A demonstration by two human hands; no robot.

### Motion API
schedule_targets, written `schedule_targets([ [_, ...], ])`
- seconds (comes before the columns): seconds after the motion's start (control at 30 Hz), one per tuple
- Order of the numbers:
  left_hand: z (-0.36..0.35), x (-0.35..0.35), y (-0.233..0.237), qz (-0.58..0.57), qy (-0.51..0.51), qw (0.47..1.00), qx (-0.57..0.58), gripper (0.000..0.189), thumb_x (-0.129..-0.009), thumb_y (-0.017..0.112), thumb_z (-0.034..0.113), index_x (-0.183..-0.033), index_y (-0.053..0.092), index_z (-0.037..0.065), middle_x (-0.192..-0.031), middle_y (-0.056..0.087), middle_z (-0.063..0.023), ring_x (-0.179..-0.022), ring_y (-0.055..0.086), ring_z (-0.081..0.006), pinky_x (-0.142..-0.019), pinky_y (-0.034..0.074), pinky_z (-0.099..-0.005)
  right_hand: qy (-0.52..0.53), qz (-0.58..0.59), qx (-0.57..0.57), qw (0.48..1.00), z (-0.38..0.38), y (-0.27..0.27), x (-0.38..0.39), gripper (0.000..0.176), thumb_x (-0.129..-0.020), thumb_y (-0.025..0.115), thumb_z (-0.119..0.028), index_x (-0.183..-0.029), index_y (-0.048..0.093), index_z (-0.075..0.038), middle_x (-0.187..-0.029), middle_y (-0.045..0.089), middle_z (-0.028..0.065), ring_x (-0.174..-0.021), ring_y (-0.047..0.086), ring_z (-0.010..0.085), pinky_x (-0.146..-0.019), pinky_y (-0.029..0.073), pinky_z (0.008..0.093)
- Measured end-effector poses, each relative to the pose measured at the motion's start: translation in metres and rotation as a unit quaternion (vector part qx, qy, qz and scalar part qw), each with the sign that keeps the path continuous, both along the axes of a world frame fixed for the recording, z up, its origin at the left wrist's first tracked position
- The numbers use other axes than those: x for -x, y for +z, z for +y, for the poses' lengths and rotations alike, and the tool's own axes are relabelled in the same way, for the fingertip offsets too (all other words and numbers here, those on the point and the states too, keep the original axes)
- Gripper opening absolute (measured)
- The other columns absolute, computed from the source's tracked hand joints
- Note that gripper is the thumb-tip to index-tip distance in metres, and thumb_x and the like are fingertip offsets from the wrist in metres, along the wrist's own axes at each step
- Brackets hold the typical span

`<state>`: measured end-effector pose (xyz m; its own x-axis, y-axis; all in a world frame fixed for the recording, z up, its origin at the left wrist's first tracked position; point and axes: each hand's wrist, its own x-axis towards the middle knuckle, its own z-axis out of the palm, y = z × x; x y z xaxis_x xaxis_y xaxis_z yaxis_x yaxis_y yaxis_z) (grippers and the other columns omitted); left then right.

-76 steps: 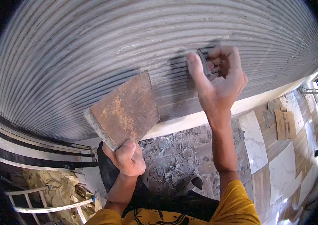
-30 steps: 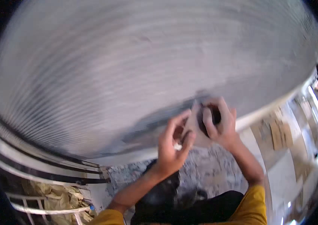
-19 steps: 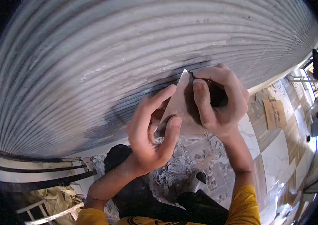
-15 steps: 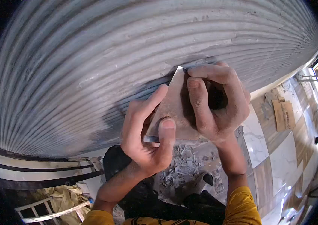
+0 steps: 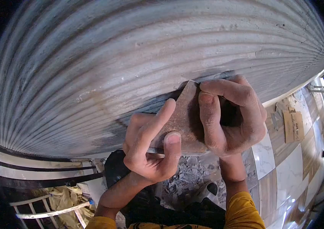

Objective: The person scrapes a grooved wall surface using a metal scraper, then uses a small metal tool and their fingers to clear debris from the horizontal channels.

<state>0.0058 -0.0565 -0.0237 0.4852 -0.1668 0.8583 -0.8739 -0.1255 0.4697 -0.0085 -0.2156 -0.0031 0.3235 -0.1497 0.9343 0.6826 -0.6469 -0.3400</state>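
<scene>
A flat, dusty brown plate (image 5: 188,122) with a pointed upper corner is held between both hands, close against the grey ribbed surface (image 5: 131,57). My left hand (image 5: 152,141) grips its lower left part, with the thumb on its face and a finger along its left edge. My right hand (image 5: 234,114) is closed at its right edge, index finger and thumb bent together near the upper corner. A darker, bluish-grey strip of the ribbed surface shows beside the plate. The far side of the plate is hidden.
Grey scraps (image 5: 186,175) litter the floor below, around a shoe (image 5: 211,189). A flattened cardboard piece (image 5: 293,126) lies on the tiled floor (image 5: 263,162) at right. At lower left are a pale railing (image 5: 51,214) and crumpled yellowish material (image 5: 66,202).
Both hands and the plate appear lower in the view, and my right hand also further right. The plate's lower edge is tilted differently. The camera view has shifted slightly.
</scene>
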Motion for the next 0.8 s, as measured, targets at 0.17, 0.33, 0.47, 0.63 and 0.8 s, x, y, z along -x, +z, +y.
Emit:
schedule_targets([
  [0.17, 0.000, 0.001, 0.000, 0.007, 0.002, 1.000, 0.001, 0.041, -0.080, 0.063, 0.005, -0.118, 0.063, -0.009, -0.090, 0.064, -0.0146, -0.075, 0.056, -0.0178, -0.068, 0.046, -0.0282, -0.010, -0.017, -0.018, 1.000, 0.004, 0.001, -0.003, 0.012, -0.075, 0.067, 0.006, -0.086, 0.065, 0.005, -0.070, 0.063, 0.0116, -0.055, 0.054, 0.0140, -0.050, 0.041, 0.0238],
  [0.33, 0.000, 0.000, 0.002, 0.007, 0.006, 1.000, -0.005, 0.040, -0.081, 0.063, 0.005, -0.119, 0.063, -0.009, -0.090, 0.063, -0.0142, -0.075, 0.056, -0.0177, -0.068, 0.047, -0.0284, -0.016, -0.025, -0.056, 0.998, 0.006, -0.002, -0.003, 0.011, -0.072, 0.069, 0.004, -0.083, 0.067, 0.003, -0.071, 0.063, 0.0110, -0.053, 0.056, 0.0173, -0.047, 0.044, 0.0266],
  [0.47, 0.001, 0.001, 0.003, 0.005, 0.003, 1.000, -0.007, 0.039, -0.082, 0.063, 0.005, -0.119, 0.063, -0.008, -0.090, 0.063, -0.0137, -0.076, 0.056, -0.0172, -0.067, 0.046, -0.0279, -0.011, -0.021, -0.026, 0.999, 0.005, -0.003, -0.001, 0.010, -0.081, 0.064, 0.007, -0.091, 0.062, 0.006, -0.076, 0.065, 0.0132, -0.062, 0.058, 0.0125, -0.057, 0.044, 0.0214],
  [0.63, 0.003, 0.001, 0.007, 0.009, 0.007, 1.000, -0.021, 0.038, -0.084, 0.063, 0.005, -0.120, 0.063, -0.007, -0.090, 0.063, -0.0136, -0.075, 0.055, -0.0165, -0.066, 0.044, -0.0275, -0.020, -0.008, -0.033, 0.999, 0.009, -0.003, -0.001, 0.009, -0.082, 0.063, 0.006, -0.091, 0.062, 0.007, -0.077, 0.065, 0.0129, -0.063, 0.059, 0.0120, -0.058, 0.045, 0.0209],
  [0.8, 0.003, 0.000, 0.008, 0.006, 0.004, 1.000, -0.021, 0.037, -0.085, 0.063, 0.006, -0.120, 0.063, -0.008, -0.088, 0.064, -0.0138, -0.074, 0.055, -0.0163, -0.065, 0.044, -0.0277, -0.041, -0.012, -0.092, 0.995, 0.016, -0.001, -0.001, 0.012, -0.074, 0.067, 0.008, -0.085, 0.065, 0.004, -0.073, 0.063, 0.0105, -0.055, 0.056, 0.0184, -0.049, 0.044, 0.0281],
])
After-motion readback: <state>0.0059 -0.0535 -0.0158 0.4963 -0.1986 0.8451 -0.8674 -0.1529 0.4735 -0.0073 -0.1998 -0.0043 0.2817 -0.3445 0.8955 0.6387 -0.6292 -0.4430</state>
